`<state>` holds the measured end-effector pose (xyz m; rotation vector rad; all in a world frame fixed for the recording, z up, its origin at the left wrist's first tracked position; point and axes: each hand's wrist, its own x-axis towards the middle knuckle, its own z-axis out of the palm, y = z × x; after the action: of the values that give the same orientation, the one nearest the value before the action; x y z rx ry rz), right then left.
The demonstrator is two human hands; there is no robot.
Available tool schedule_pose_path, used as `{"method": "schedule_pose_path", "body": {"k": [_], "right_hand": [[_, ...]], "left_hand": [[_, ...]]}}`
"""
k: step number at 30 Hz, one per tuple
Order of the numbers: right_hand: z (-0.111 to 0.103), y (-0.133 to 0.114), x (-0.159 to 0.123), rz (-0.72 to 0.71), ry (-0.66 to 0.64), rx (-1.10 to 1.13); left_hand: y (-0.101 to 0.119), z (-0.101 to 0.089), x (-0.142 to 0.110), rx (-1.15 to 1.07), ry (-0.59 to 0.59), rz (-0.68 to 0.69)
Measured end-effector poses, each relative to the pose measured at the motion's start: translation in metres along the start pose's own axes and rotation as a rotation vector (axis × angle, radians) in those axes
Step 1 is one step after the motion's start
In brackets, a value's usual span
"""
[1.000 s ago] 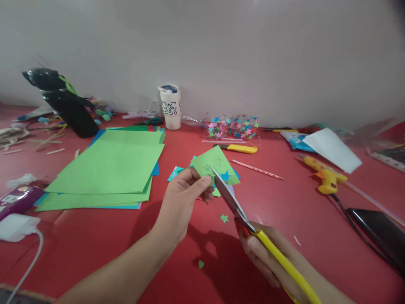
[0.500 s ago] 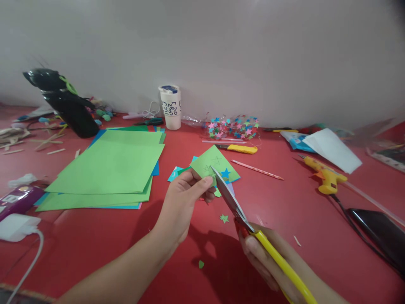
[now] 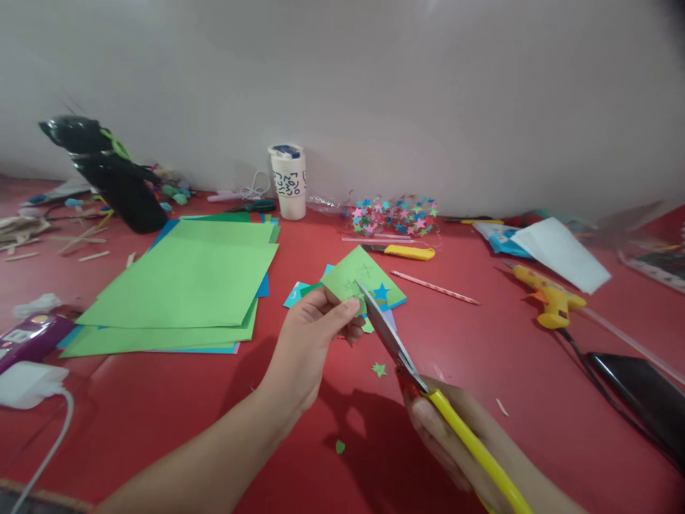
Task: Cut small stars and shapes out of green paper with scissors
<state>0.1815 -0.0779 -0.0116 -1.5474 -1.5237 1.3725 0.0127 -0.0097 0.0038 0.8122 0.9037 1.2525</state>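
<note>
My left hand (image 3: 315, 328) pinches a small green sheet of paper (image 3: 367, 268) between thumb and fingers. Pencilled star outlines show on its face. My right hand (image 3: 444, 428) is wrapped round the handles of yellow-handled scissors (image 3: 393, 339), whose blades point up and left and reach the sheet's edge beside my left thumb. A blue paper star (image 3: 380, 291) shows near the sheet's right side. Beneath and behind lie scraps of blue and purple paper, partly hidden. A small green cut-out star (image 3: 379, 370) and a green paper scrap (image 3: 340, 447) rest on the red table.
Green paper sheets (image 3: 187, 271) are stacked at left, near a black bottle (image 3: 115, 178). A white cup (image 3: 289, 182) stands by the wall. Right of it are a garland of stars (image 3: 393, 214), a yellow cutter (image 3: 409, 252), a pencil (image 3: 436, 287) and a yellow glue gun (image 3: 551, 293).
Almost nothing differs. Both hands keep their hold on the green sheet and the scissors, with only a very slight shift to the left.
</note>
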Motion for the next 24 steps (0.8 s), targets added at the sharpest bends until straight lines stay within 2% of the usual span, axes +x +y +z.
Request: {"method": "schedule_pose_path", "body": {"k": [11, 24], "right_hand": [[0.0016, 0.0041, 0.0001, 0.025, 0.009, 0.032], [0.0004, 0.0031, 0.0012, -0.009, 0.011, 0.038]], "left_hand": [[-0.0018, -0.0018, -0.0007, -0.047, -0.023, -0.015], [-0.0023, -0.0020, 0.0014, -0.057, -0.040, -0.017]]}}
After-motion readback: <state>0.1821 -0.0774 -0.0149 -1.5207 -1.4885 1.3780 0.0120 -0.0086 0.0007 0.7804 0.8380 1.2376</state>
